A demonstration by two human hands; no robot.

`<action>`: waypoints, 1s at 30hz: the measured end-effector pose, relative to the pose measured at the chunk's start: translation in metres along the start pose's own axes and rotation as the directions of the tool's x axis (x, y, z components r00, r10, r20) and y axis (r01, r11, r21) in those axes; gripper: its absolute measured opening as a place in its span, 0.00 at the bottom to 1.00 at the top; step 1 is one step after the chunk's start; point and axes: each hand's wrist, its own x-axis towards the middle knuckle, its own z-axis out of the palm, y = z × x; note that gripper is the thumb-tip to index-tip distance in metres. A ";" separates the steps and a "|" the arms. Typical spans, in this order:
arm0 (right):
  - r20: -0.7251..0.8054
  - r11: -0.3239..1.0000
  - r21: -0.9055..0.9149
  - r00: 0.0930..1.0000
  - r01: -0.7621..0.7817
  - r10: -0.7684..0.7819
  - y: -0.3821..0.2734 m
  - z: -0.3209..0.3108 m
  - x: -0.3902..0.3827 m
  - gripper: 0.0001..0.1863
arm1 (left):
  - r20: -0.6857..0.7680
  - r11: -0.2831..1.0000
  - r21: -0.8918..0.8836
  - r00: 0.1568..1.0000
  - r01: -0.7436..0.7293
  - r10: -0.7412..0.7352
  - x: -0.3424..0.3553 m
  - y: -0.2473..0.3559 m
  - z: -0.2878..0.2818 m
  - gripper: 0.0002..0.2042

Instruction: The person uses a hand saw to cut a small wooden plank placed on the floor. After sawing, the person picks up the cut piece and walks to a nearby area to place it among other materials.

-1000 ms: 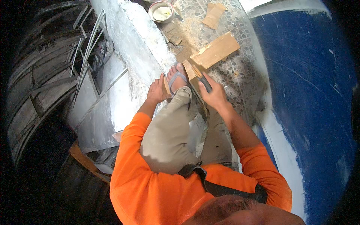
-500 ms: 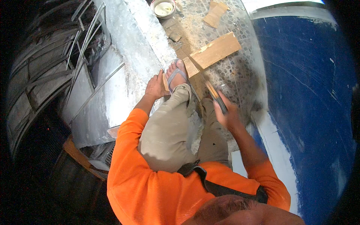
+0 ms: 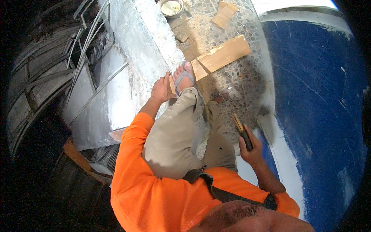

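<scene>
A light wooden board [image 3: 226, 56] lies slantwise over the low pale ledge and the floor, with a dark angled cut across it. My sandalled foot [image 3: 184, 80] presses on its left part. My left hand [image 3: 160, 89] is closed about the board's left end, thumb and forefinger at opposite edges. In my right hand [image 3: 253, 149], right of my legs and away from the board, is a tool [image 3: 242, 133] with a dark handle and a narrow tan-and-dark front part. Its exact kind does not show.
Sawdust lies on the stone-patterned floor [image 3: 255, 77]. A bowl [image 3: 170, 7] with pale contents and a flat brown offcut [image 3: 225, 15] are at the far side. On the right rises a large blue panel [image 3: 317, 96]; metal frames [image 3: 87, 46] stand on the left.
My right hand has moved back toward me and to the right with the tool, away from the board. My left hand and foot stay at the board.
</scene>
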 end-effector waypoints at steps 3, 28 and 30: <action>-0.071 0.980 0.071 0.981 0.188 -0.183 -0.005 0.047 0.106 0.30 | 0.003 1.000 0.004 1.000 0.018 -0.018 -0.001 0.004 -0.006 0.65; -0.166 0.969 -0.015 0.955 0.245 -0.244 -0.013 0.060 0.116 0.29 | 0.003 1.000 0.010 1.000 0.023 -0.023 0.013 0.004 -0.003 0.67; -0.142 0.965 -0.061 0.955 0.254 -0.260 0.004 0.038 0.047 0.29 | 0.028 0.999 0.005 0.999 0.037 -0.037 0.003 0.004 0.000 0.67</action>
